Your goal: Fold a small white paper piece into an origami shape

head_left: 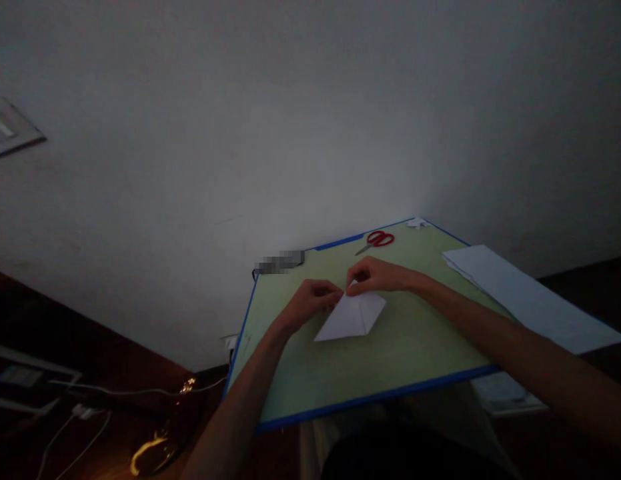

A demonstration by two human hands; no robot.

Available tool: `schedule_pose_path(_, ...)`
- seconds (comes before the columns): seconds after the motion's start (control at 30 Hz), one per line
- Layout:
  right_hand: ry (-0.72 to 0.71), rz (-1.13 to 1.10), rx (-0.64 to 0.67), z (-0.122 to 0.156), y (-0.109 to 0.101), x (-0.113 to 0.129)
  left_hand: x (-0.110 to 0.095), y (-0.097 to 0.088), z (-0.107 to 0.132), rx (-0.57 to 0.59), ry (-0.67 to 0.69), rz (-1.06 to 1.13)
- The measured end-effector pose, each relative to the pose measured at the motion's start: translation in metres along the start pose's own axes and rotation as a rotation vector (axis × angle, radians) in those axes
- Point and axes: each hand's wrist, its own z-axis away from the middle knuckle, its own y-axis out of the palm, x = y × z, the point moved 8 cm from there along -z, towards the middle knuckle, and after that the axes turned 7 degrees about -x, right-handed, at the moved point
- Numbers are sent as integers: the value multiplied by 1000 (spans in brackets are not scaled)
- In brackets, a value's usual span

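Observation:
A folded sheet of white paper (pixel 346 321) lies over the middle of the pale green table, with a crease running down its right part. My left hand (pixel 314 298) pinches its upper left edge between thumb and fingers. At the top corner my right hand (pixel 373 275) has its fingers closed on the same paper. The two sets of fingertips are close together, nearly touching. Part of the paper's top is hidden behind my right fingers. Beyond my right hand lie scissors (pixel 380 239) with red handles, their blades pointing toward the lower left.
The green table (pixel 310 387) has blue edging and stands against a grey wall. White paper scraps (pixel 417 223) lie at its far right corner. Large white sheets (pixel 530 300) overhang the right side. A blurred dark object (pixel 280 262) sits at the back left. White cables (pixel 135 391) run at lower left.

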Motion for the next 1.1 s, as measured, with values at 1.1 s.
schedule_pose_path(1.1,106,-146,-249,-7,-4,-13,0,-2,1,-198,-27,44)
